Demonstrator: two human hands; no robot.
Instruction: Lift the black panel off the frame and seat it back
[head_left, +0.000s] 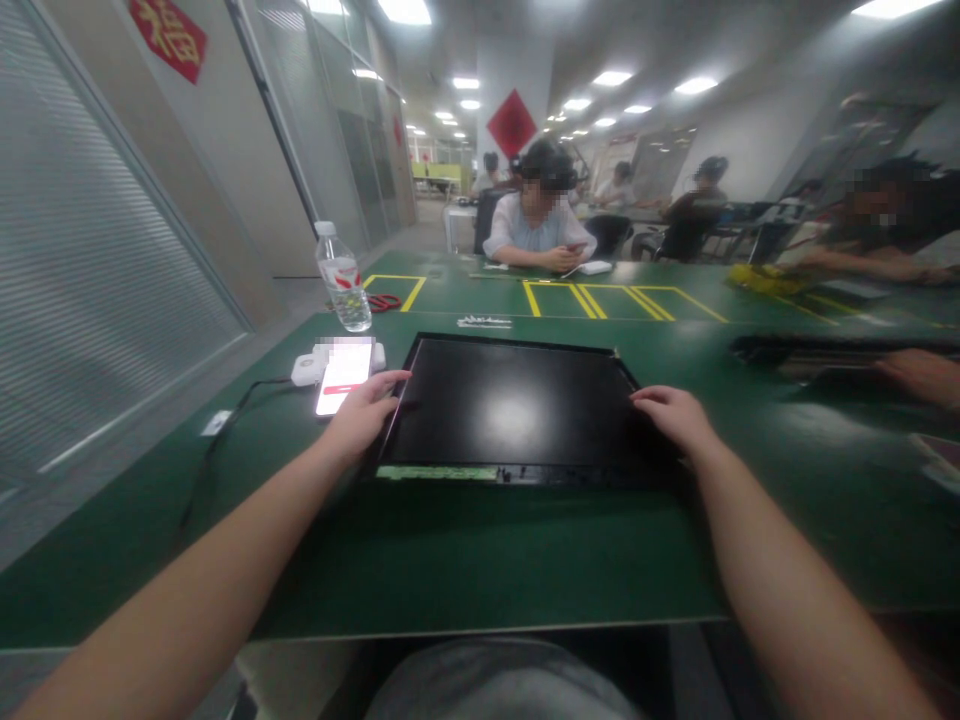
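You grasp a black screen panel (480, 395) by its two sides at a green table (525, 570), twelve o'clock on its face pointing away from you. The panel sits squarely in front of you, its bare green strip (439, 473) showing along the near edge at seven o'clock.

The step in hand appears to be holding or positioning the panel; whether its underside touches the table you cannot tell from this view. The next move seems to call for an even grip on both sides and level support, since a thin panel like this may flex or slip if one side leads.

Your left hand (361, 412) is partly closed at the nine o'clock edge, fingers and thumb together on the rim. Your right hand (679, 418) is bent over the three o'clock edge, thumb and forefinger drawn close on the frame. How far the other fingers reach beneath is hidden.

A lit phone (346, 378) lies near your left hand at nine o'clock, a water bottle (345, 285) stands at ten, and a seated person (536, 230) faces you at twelve, across the table.
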